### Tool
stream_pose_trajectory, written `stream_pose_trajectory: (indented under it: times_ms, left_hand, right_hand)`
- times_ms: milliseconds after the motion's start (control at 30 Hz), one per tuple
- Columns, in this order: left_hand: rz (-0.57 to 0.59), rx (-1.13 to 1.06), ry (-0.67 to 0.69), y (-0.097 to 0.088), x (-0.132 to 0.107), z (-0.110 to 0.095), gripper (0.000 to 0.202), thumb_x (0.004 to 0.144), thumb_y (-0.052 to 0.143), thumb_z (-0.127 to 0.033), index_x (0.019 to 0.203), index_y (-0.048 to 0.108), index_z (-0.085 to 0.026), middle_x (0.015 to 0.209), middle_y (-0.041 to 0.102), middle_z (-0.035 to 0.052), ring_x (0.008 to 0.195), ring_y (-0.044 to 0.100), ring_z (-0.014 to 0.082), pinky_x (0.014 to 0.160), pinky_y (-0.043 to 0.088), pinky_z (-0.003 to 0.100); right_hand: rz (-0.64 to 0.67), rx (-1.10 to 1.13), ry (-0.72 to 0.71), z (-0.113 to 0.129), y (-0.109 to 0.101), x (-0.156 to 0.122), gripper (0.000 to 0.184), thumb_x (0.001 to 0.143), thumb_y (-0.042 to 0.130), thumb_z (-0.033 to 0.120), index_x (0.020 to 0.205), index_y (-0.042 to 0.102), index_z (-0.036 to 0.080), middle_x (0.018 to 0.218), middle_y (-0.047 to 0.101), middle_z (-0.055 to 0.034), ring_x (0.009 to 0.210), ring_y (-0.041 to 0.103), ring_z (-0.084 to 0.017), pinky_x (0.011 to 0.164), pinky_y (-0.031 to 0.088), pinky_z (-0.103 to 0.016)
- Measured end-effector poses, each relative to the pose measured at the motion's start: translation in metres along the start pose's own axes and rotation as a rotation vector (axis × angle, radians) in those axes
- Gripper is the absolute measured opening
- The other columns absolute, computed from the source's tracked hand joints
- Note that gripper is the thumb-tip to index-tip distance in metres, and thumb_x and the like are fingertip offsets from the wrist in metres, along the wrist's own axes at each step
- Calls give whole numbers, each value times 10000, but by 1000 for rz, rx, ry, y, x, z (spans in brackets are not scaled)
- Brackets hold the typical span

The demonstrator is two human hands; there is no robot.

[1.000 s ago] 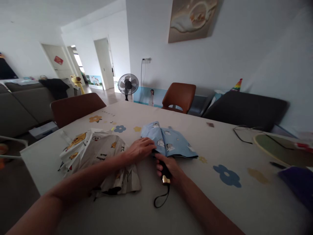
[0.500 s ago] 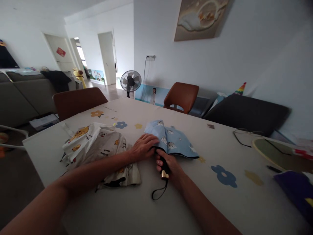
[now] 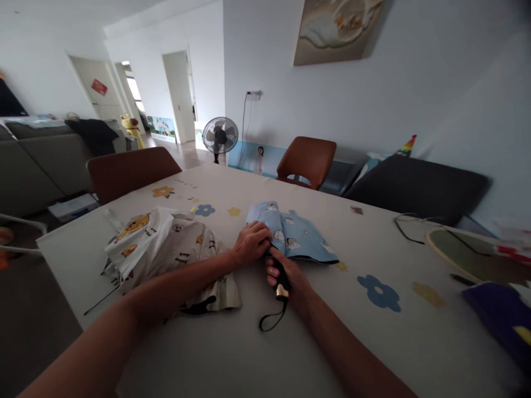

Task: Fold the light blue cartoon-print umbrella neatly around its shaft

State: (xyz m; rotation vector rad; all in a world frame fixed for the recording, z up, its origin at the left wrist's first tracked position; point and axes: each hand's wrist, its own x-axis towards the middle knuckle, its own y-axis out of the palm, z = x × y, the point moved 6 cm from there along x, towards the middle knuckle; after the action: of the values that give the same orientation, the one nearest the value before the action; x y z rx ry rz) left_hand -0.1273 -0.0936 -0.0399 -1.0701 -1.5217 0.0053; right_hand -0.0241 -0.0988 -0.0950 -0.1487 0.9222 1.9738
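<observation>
My right hand grips the black handle; my left hand, pinch unclear from here, curls at the blue canopy, collapsed but apparently unwrapped.

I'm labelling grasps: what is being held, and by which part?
The right grip holds the blue umbrella by its black handle. The left grip is at the canopy near the handle's top; whether it clasps anything cannot be told.
</observation>
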Motion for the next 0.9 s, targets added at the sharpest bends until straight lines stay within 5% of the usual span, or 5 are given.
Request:
stream_pose_trajectory:
  times_ms: [700, 900]
  left_hand:
    - [150, -93, -30, 2, -4, 1, 165, 720, 447, -76, 650, 550, -185, 744, 596, 26, 747, 514, 131, 711, 435, 252]
    - [211, -276, -190, 3, -3, 12, 158, 666, 432, -86, 636, 563, -170, 695, 570, 22, 720, 521, 133, 710, 436, 261]
  right_hand:
    - [-28, 20, 50, 0, 2, -5, 404, 875, 422, 524, 677, 478, 176, 470, 427, 52, 295, 327, -47, 260, 319, -170]
    - [-80, -87, 36, -3, 0, -4, 324, 870, 478, 359, 610, 474, 166, 411, 388, 60, 283, 340, -51, 279, 346, -174]
